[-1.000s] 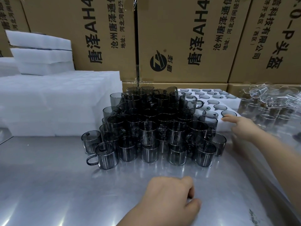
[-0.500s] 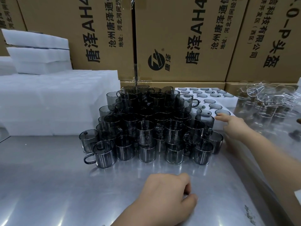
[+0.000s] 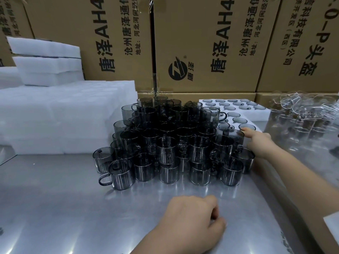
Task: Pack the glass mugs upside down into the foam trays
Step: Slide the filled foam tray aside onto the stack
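Several smoky grey glass mugs (image 3: 174, 143) stand upright, stacked in a pyramid on the steel table (image 3: 55, 198). Behind them to the right lie white foam trays (image 3: 260, 116), with upside-down mugs (image 3: 238, 119) sitting in the round holes. My right hand (image 3: 260, 143) is at the near corner of the closest tray. One digit stretches over the tray's top and the rest curl at its edge, partly hidden by the mugs. My left hand (image 3: 189, 222) rests on the table in front of the pile, fingers curled under and holding nothing.
A tall stack of blank white foam sheets (image 3: 64, 116) fills the left side. Clear glass mugs (image 3: 302, 121) are heaped at the right. Printed cardboard boxes (image 3: 201, 43) form a wall behind everything.
Both hands stay where they were. Only the view has shifted slightly.
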